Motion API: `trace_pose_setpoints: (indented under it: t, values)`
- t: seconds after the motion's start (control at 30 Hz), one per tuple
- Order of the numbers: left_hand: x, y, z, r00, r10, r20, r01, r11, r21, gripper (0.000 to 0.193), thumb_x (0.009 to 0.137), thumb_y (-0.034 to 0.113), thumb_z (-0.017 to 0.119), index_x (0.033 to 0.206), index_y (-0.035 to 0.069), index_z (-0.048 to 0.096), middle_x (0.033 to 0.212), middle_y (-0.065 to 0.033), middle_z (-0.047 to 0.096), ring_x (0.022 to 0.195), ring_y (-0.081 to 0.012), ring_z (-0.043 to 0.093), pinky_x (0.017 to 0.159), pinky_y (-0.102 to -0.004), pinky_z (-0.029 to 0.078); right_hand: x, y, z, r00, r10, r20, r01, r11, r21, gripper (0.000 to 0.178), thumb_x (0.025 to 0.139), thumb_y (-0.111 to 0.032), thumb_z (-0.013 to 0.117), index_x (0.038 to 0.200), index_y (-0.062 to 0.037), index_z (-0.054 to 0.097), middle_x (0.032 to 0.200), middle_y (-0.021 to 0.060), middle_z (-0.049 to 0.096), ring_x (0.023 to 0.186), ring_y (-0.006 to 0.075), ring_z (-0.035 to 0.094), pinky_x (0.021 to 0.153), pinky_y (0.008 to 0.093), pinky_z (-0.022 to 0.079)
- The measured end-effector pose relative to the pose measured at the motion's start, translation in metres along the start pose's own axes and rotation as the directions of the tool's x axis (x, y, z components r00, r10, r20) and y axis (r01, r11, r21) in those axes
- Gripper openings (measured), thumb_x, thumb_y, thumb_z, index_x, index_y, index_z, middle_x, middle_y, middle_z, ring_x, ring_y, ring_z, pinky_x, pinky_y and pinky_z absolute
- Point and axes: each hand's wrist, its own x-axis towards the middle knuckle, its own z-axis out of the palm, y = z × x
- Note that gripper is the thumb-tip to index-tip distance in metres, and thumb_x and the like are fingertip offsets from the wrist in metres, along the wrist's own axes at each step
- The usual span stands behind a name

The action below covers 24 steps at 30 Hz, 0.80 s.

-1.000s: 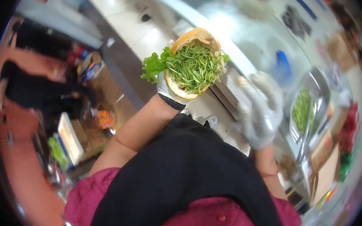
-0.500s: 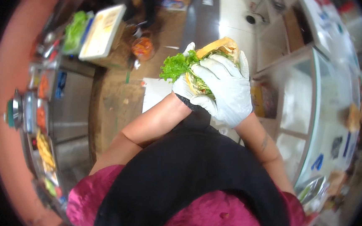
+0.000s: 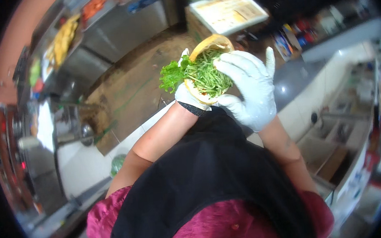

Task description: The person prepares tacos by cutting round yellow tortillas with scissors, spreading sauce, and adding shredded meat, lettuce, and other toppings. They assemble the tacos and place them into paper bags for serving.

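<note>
Bun [image 3: 213,42], 1, filled with green shreds [image 3: 210,78]; rests in gloved left hand [image 3: 186,95], cupped beneath, fingers mostly hidden. Gloved right hand [image 3: 250,83]: loosely spread, no visible grip, beside shreds. Step, apparently: settling shreds; next move calls for gentle pressure, steady support.

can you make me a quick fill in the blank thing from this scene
The person's ____ (left or right) hand holds the bun. The shredded filling is ____ in colour. The right hand is ____ (open or clenched). The apron is ____ in colour.

Missing words: left; green; open; black.
</note>
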Motion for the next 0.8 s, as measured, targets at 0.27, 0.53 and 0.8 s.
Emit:
trace_pose_setpoints:
  t: [0.27, 0.53, 0.8]
  values:
    - [0.073, 0.101, -0.014, 0.901, 0.421, 0.105, -0.422, 0.906, -0.012, 0.069, 0.101, 0.06, 0.04, 0.146, 0.009, 0.046, 0.144, -0.0209, 0.051, 0.13, -0.039, 0.052, 0.111, -0.0525, 0.043, 0.107, 0.103, 0.096, 0.953, -0.273, 0.135, 0.232, 0.939, 0.255, 0.074, 0.096, -0.065, 0.041, 0.14, -0.0079, 0.057, 0.144, 0.0114, 0.055, 0.138, 0.0321, 0.045, 0.119, 0.06, 0.01]
    - [0.162, 0.198, 0.025, 0.71, 0.703, 0.039, -0.705, 0.709, 0.039, 0.067, 0.1, 0.058, 0.044, 0.143, 0.007, 0.051, 0.143, -0.0214, 0.053, 0.13, -0.0382, 0.052, 0.113, -0.0524, 0.04, 0.279, 0.192, 0.172, 0.831, -0.54, 0.129, 0.408, 0.752, 0.518, 0.076, 0.095, -0.067, 0.038, 0.144, -0.0109, 0.052, 0.143, 0.0126, 0.055, 0.135, 0.0316, 0.049, 0.118, 0.0629, 0.012]
    - [0.19, 0.311, 0.048, 0.533, 0.817, 0.219, -0.837, 0.548, -0.009, 0.066, 0.103, 0.056, 0.037, 0.147, 0.007, 0.044, 0.149, -0.0213, 0.046, 0.138, -0.039, 0.044, 0.117, -0.0537, 0.032, 0.41, 0.181, 0.285, 0.683, -0.708, 0.181, 0.449, 0.602, 0.66, 0.076, 0.094, -0.066, 0.039, 0.143, -0.0085, 0.054, 0.136, 0.0159, 0.059, 0.13, 0.0337, 0.052, 0.118, 0.0585, 0.019]
